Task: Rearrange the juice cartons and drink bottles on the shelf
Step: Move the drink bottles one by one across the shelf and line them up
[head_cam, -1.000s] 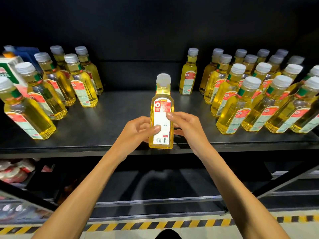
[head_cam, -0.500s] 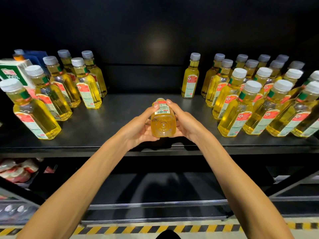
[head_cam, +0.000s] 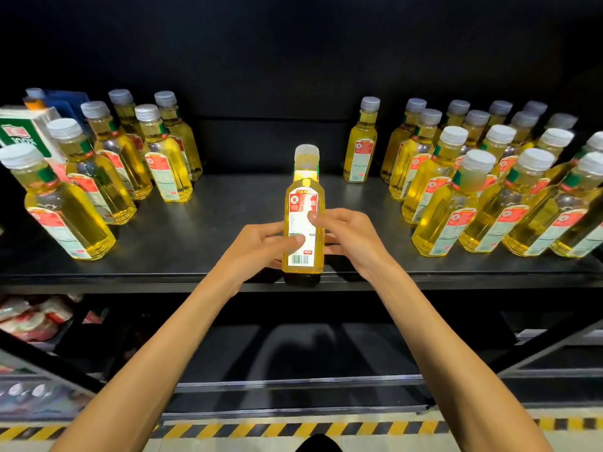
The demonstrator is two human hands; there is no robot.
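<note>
Grips a clear, white-capped plastic bottle (head_cam: pixel 305 197) full of yellow liquid, left hand (head_cam: pixel 257 247) and right hand (head_cam: pixel 355 238) both curled round its labelled body. Holds it upright at the front edge of the black metal shelf (head_cam: pixel 212 223), between the left cluster (head_cam: pixel 163 164) and right cluster (head_cam: pixel 456 203) of matching full bottles.

Centre bottle (head_cam: pixel 304 216): yellow liquid, white cap, label facing out, upright at the shelf (head_cam: pixel 212 230) front edge, gripped by left hand (head_cam: pixel 261 246) and right hand (head_cam: pixel 349 236). Lone bottle (head_cam: pixel 360 148) upright behind. Left group (head_cam: pixel 163 164) and right group (head_cam: pixel 473 197) upright. Green-white carton (head_cam: pixel 23 132) far left.
</note>
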